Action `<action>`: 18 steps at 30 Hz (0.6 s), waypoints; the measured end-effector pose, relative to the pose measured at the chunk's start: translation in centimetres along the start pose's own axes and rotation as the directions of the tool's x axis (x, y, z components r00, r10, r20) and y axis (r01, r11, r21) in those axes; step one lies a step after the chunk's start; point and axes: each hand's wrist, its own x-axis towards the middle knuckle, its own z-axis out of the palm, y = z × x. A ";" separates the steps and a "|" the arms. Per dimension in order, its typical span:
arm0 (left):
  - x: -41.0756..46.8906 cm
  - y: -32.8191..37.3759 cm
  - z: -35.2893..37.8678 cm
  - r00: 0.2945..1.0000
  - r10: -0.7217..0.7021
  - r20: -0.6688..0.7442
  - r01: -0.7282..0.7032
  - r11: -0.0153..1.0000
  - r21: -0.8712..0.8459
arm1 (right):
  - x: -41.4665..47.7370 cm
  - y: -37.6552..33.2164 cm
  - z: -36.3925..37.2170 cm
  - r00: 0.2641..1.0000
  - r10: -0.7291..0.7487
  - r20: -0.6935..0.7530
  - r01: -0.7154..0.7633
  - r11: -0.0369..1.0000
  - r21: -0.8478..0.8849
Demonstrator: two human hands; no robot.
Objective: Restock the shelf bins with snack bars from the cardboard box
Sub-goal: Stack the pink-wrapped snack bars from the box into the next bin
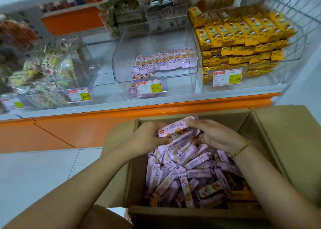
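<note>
An open cardboard box (278, 141) stands on the floor below the shelf, holding several loose pink-wrapped snack bars (191, 173). At the box's far end, my left hand (147, 135) and my right hand (215, 135) grip a bundle of pink bars (177, 130) between them, fingers curled round its two ends, a little above the pile. The clear middle shelf bin (125, 55) holds one row of the same pink bars (165, 61) at its back and a few at its front.
A bin of yellow packets (243, 41) sits right of the middle bin, and a bin of greenish bagged snacks (69, 67) sits left. Price tags (149, 88) hang on the bin fronts. An orange shelf edge (139, 107) runs above the box. Grey floor tiles (43, 173) lie left.
</note>
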 end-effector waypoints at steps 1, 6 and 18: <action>0.0 0.4 -0.3 1.000 -0.011 -0.010 0.011 1.000 -0.010 | -0.1 -0.2 0.1 1.000 -0.019 -0.009 0.020 0.999 0.048; -0.3 1.4 -0.9 0.994 -0.107 0.035 0.113 0.939 -0.326 | -0.3 -0.2 0.7 0.989 -0.126 -0.071 0.135 0.981 0.140; 0.5 -0.4 -1.4 0.973 -0.171 0.152 0.229 0.698 -0.679 | -1.1 -1.7 -0.5 0.925 -0.287 -0.251 0.329 0.933 0.145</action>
